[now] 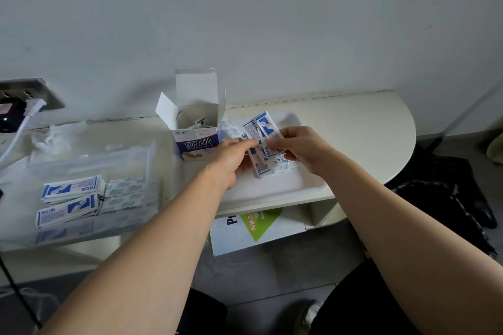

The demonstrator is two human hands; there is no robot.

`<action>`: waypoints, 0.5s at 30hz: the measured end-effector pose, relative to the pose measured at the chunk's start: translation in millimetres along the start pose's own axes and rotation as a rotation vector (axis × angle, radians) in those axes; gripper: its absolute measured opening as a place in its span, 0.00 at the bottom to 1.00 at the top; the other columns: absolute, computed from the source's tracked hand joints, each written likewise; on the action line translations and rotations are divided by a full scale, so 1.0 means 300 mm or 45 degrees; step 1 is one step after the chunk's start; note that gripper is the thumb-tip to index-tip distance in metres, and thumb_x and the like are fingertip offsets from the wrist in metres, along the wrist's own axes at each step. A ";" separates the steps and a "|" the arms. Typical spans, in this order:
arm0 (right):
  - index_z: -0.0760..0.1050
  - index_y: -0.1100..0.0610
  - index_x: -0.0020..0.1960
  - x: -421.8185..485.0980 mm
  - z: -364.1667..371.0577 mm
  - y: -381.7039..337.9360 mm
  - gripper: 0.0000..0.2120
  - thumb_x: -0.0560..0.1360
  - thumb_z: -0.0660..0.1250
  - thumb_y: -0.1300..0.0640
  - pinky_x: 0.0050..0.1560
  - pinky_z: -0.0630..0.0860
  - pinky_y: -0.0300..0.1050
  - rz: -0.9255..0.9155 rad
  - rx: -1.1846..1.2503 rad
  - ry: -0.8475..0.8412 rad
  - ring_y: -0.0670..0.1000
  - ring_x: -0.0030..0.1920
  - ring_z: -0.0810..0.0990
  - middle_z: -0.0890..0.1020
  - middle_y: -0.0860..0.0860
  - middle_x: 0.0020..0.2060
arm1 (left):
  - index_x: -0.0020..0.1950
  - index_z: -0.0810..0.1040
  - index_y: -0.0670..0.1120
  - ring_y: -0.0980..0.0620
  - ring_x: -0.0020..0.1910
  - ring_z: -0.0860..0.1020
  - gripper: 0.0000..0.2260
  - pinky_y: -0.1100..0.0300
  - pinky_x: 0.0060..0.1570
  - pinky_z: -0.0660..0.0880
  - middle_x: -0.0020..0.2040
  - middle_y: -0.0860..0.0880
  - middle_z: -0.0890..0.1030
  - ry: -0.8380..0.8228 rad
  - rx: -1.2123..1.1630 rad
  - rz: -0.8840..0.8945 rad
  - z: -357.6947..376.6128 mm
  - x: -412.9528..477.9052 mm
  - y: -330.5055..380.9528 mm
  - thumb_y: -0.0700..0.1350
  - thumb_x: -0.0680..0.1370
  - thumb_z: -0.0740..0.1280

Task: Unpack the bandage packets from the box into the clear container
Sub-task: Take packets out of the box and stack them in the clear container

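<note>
Hands, left (pixel 231 156) and right (pixel 302 148), pinch bandage packets (pixel 265 124) over a white tray (pixel 272 190) on a cream desk (pixel 367 130) by the wall (pixel 245 22).

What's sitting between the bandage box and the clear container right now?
Nothing. The head view shows only a narrow bare strip of tabletop between the box and the clear container.

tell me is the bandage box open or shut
Open. The box stands upright with its lid and side flaps folded up, and a few packets show inside its mouth.
</note>
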State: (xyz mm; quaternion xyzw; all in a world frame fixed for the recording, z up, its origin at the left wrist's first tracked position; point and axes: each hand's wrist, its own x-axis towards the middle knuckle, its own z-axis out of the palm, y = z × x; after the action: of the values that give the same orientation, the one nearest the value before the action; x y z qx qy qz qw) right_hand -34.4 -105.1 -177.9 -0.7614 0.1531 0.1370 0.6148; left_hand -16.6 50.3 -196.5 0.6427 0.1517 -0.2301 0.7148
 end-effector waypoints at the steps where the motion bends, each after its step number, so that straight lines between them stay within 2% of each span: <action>1: 0.78 0.60 0.50 0.003 0.000 0.001 0.08 0.72 0.73 0.59 0.38 0.72 0.37 0.004 0.012 0.003 0.46 0.38 0.77 0.83 0.53 0.41 | 0.44 0.79 0.45 0.50 0.37 0.80 0.02 0.58 0.36 0.77 0.39 0.46 0.83 -0.010 -0.031 -0.010 0.001 0.002 -0.001 0.39 0.76 0.69; 7: 0.79 0.57 0.48 0.014 -0.017 0.007 0.05 0.74 0.70 0.58 0.42 0.72 0.40 -0.030 0.019 0.130 0.48 0.40 0.77 0.83 0.51 0.40 | 0.45 0.79 0.46 0.47 0.41 0.82 0.03 0.55 0.39 0.79 0.44 0.44 0.83 0.020 -0.034 0.007 0.005 0.009 -0.013 0.39 0.76 0.69; 12: 0.81 0.60 0.51 -0.002 -0.001 0.013 0.09 0.74 0.71 0.56 0.39 0.72 0.37 -0.038 -0.105 0.005 0.47 0.38 0.77 0.82 0.51 0.39 | 0.45 0.79 0.47 0.48 0.41 0.82 0.05 0.57 0.35 0.79 0.43 0.46 0.83 0.046 -0.020 0.072 0.010 0.001 -0.012 0.38 0.74 0.71; 15: 0.81 0.60 0.52 -0.005 0.008 0.006 0.09 0.74 0.71 0.56 0.39 0.71 0.37 -0.073 -0.132 -0.014 0.46 0.37 0.76 0.82 0.51 0.38 | 0.45 0.79 0.47 0.49 0.42 0.82 0.07 0.57 0.37 0.79 0.44 0.46 0.83 0.088 -0.012 0.112 0.014 -0.007 -0.007 0.38 0.72 0.73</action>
State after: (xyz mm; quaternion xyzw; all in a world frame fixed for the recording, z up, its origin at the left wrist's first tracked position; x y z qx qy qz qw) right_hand -36.5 -103.1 -179.2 -0.7954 0.1206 0.1315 0.5792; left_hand -19.6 46.4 -196.7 0.6529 0.1488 -0.1753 0.7217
